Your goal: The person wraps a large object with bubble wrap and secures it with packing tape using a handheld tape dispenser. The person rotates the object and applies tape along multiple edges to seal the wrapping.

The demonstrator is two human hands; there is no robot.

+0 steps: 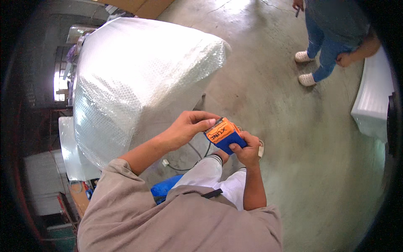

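Note:
In front of my body I hold a boxy orange and blue hand-held tape dispenser [223, 135], with black handwriting on its orange face and a dark, toothed-looking strip along its upper left edge. My right hand [248, 149] grips its blue end, thumb on the near face. The fingers and thumb of my left hand [194, 127] pinch the dark edge at the other end. Whether a tape end lies under the left thumb is too small to tell. Just beyond my left hand is a large bulk covered in bubble wrap [142, 63].
A cable with a white plug [165, 162] lies on the concrete floor [306, 168] near my legs. Another person [336, 38] stands at the far right, beside a white wrapped object [371, 101]. Something blue [166, 185] is by my left leg. Shelving and clutter line the left.

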